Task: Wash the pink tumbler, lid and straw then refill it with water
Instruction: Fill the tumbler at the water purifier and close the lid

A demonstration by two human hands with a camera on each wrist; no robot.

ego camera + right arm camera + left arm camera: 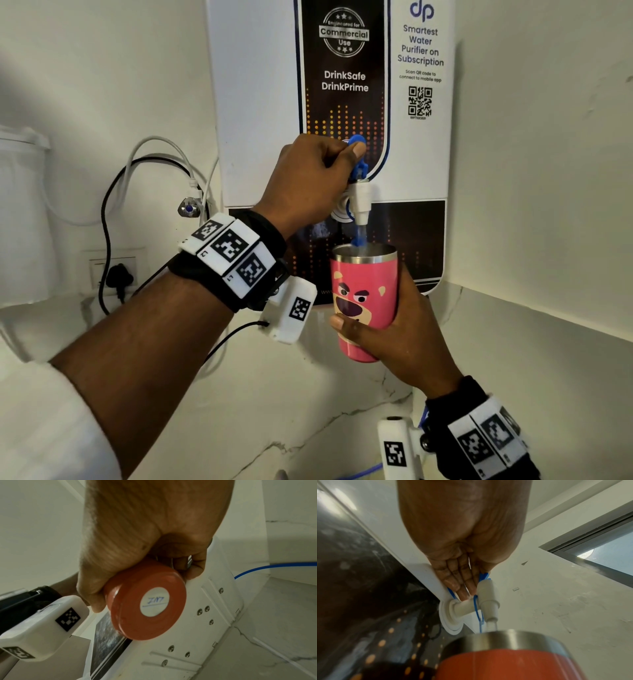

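Note:
The pink tumbler (363, 291), with a bear face and a steel rim, is held upright under the white tap (361, 200) of the wall-mounted water purifier (260, 102). My right hand (394, 335) grips its lower body from the right; the right wrist view shows its base (147, 605) with a white sticker. My left hand (315, 178) curls around the blue tap lever (356, 142), thumb on top. Water runs from the spout into the tumbler's open mouth (503, 638). In the left wrist view my fingers (458, 582) lie behind the tap (486, 596). No lid or straw is in view.
A white marble counter (274, 394) lies below the tumbler, with walls on the left and right. Cables (113, 205) and a plugged socket (116, 270) are at the left wall. A white container (20, 212) stands far left. A blue tube (274, 566) runs near the purifier's underside.

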